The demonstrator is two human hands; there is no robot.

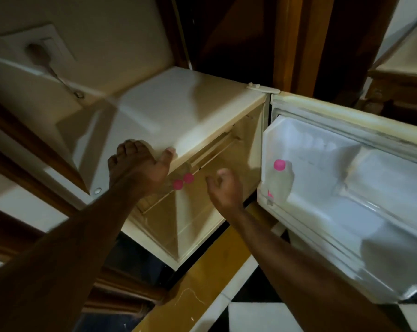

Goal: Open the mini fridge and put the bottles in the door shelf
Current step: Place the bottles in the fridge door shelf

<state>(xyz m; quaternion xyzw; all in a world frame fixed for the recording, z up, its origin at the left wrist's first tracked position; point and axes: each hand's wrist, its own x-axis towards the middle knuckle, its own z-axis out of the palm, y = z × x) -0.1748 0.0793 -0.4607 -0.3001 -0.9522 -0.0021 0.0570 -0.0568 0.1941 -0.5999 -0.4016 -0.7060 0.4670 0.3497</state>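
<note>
The white mini fridge (178,116) stands open, its door (346,188) swung out to the right. One clear bottle with a pink cap (280,180) stands upright in the door shelf near the hinge side. Two more pink-capped bottles (183,182) stand inside the fridge cavity, just behind my left hand. My left hand (138,168) rests flat on the front top corner of the fridge, fingers spread, thumb on the edge. My right hand (225,188) hovers in front of the cavity between the inner bottles and the door, fingers loosely curled, holding nothing.
A wall socket plate (39,49) sits on the wall at the upper left. Dark wooden furniture frames the fridge on the left and behind. A yellow floor strip (202,283) and black and white tiles (250,317) lie below.
</note>
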